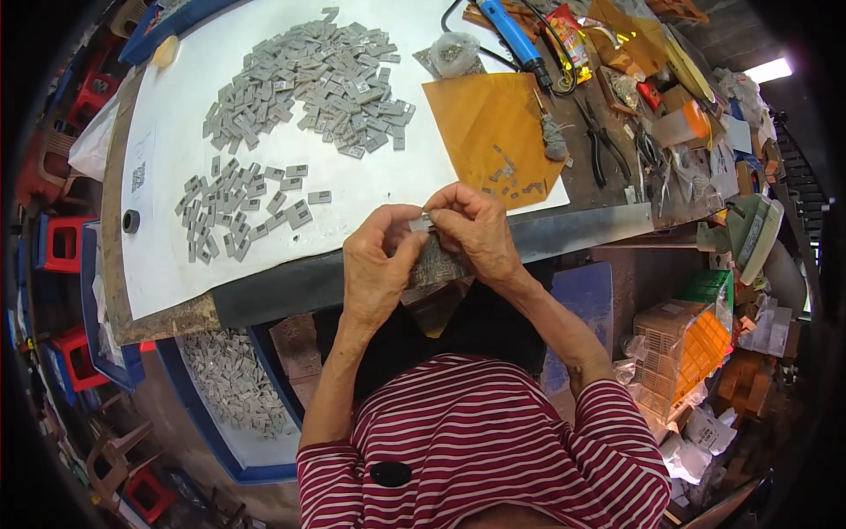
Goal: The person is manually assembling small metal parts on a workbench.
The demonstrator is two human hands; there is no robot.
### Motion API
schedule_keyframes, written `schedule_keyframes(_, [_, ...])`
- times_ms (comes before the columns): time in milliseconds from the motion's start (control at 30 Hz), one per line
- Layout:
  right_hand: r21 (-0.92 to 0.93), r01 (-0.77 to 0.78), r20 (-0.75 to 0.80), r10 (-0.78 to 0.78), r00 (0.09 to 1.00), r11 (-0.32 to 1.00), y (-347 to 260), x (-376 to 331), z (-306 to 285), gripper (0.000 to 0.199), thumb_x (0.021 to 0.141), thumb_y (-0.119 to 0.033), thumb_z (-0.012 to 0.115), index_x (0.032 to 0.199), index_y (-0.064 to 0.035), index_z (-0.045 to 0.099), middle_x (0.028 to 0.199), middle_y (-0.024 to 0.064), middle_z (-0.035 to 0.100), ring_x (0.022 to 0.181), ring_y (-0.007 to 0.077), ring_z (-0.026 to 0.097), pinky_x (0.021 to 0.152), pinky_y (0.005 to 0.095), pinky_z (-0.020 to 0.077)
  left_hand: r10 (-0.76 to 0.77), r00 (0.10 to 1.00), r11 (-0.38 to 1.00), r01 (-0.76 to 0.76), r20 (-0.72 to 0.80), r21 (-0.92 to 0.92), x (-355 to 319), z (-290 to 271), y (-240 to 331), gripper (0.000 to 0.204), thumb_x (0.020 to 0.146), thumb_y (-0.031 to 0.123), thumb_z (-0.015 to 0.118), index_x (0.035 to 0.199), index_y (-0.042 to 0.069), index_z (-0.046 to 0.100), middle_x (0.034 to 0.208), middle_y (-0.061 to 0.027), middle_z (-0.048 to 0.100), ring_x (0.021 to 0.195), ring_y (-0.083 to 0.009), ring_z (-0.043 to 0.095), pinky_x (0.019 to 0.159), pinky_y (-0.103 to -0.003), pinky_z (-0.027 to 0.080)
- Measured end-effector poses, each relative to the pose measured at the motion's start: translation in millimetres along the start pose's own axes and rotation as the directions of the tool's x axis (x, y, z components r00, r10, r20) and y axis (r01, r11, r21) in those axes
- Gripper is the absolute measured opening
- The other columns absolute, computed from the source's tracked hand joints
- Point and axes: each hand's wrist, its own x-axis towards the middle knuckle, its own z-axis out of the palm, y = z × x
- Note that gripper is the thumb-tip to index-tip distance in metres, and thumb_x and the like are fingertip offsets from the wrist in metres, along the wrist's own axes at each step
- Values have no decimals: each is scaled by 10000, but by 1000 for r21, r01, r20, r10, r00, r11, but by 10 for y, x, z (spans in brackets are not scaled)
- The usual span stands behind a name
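Small grey piece [421,225], pinched in my fingertips at the near edge of the white sheet [352,198].
My left hand [374,260] and right hand [483,234] both grasped it between thumb and forefinger, tips nearly meeting. So slight a part, I judged, called for a light, even pinch, level wrists and fingertips held clear of its face. What showed was pale, dull and flat; the fingers hid the rest. Loose grey tabs [308,75] lay heaped on the sheet's far side, others scattered toward its left edge.

Small grey piece [420,225], probably metal, partly hidden
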Motion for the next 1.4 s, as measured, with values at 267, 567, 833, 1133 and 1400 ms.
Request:
schedule_keyframes(267, [142,-21,39,15,999,990,25,-4,-8,94,830,-49,552,892,17,576,691,-2,541,534,36,463,467,162,368,-21,999,1000,21,-36,-8,-2,-10,-23,185,782,-2,618,966,-5,606,725,8,562,633,-40,504,571,-170,422])
schedule_keyframes(567, [223,-53,74,37,997,973,1,0,-22,123,844,-60,540,914,34,576,700,17,557,571,51,507,504,173,424,-10,999,999,8,-51,-36,-11,-20,23,177,786,0,606,962,-15,603,722,-12,593,620,-42,517,565,-177,436])
schedule_keyframes(833, [181,-39,53,30,998,983,31,28,-15,106,837,-36,536,895,41,580,676,20,558,547,47,500,485,170,411,-35,999,997,33,-38,-70,-7,-25,5,185,788,-1,608,973,-13,601,736,-10,584,635,-43,516,572,-175,435])
schedule_keyframes(1133, [91,-4,18,2,1000,996,20,40,-4,77,814,-19,538,849,31,586,653,13,549,531,44,490,461,169,392,-23,998,999,21,-59,-44,3,-14,-34,181,780,-3,609,959,-23,606,718,-18,588,622,-51,525,566,-185,445])
schedule_keyframes(1400, [-70,51,-34,-54,998,996,9,16,43,53,779,-4,555,809,21,591,614,-32,523,534,9,453,454,158,341,21,997,1000,-22,-72,-11,-10,8,-80,184,765,14,619,946,-19,618,716,-63,615,622,-89,562,569,-218,467])
